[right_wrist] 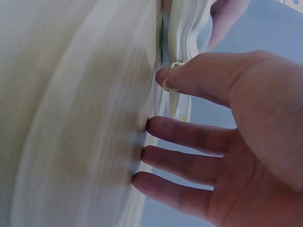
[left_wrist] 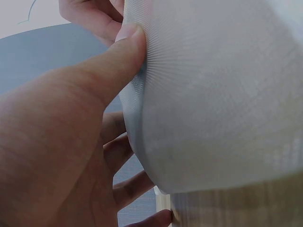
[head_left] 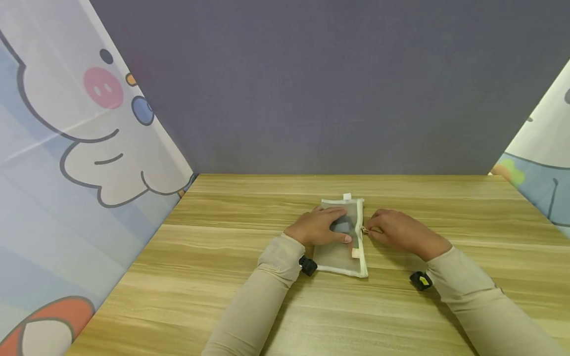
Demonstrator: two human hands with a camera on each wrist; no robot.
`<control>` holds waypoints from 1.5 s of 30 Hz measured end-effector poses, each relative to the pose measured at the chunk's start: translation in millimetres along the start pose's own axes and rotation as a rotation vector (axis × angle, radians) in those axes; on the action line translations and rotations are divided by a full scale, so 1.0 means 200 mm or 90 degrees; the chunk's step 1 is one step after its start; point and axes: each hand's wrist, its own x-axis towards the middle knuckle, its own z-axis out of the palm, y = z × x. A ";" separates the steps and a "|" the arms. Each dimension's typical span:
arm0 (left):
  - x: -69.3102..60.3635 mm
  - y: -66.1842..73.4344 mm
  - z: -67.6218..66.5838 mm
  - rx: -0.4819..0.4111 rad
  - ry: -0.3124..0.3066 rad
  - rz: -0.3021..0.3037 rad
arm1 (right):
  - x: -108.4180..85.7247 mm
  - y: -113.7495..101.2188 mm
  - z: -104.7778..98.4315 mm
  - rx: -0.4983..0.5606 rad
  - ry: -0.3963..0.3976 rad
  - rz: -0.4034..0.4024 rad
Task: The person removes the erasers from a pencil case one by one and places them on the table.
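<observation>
A flat mesh zip pouch (head_left: pixel 331 259) with pale edging lies on the wooden table, its zipper (head_left: pixel 359 212) along the right side. My left hand (head_left: pixel 318 227) rests on the pouch, thumb and fingers spread. Seen from the left wrist, the thumb (left_wrist: pixel 130 42) presses the mesh fabric (left_wrist: pixel 213 109). My right hand (head_left: pixel 403 232) pinches the small zipper pull (right_wrist: pixel 169 86) between thumb and index finger, about midway along that side. Its other fingers (right_wrist: pixel 175 158) extend to the tabletop. A grey-blue patch (head_left: pixel 342 227) shows between the left thumb and index finger.
The wooden table (head_left: pixel 187 277) reaches back to a dark grey panel (head_left: pixel 329 89). Cartoon-printed sheets (head_left: pixel 89 163) stand at the left and right sides. A white tab (head_left: pixel 347 196) sticks out of the pouch's far edge, and a pale label (head_left: pixel 355 253) sits near the zipper.
</observation>
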 end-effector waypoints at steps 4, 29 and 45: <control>0.00 0.00 0.00 -0.006 -0.002 -0.003 | -0.01 -0.01 0.00 0.001 -0.001 -0.010; 0.01 0.00 0.01 0.000 0.008 -0.007 | -0.07 -0.05 0.01 -0.014 0.006 -0.017; 0.02 -0.01 0.01 0.014 0.007 0.001 | -0.13 -0.09 -0.01 0.026 -0.014 -0.067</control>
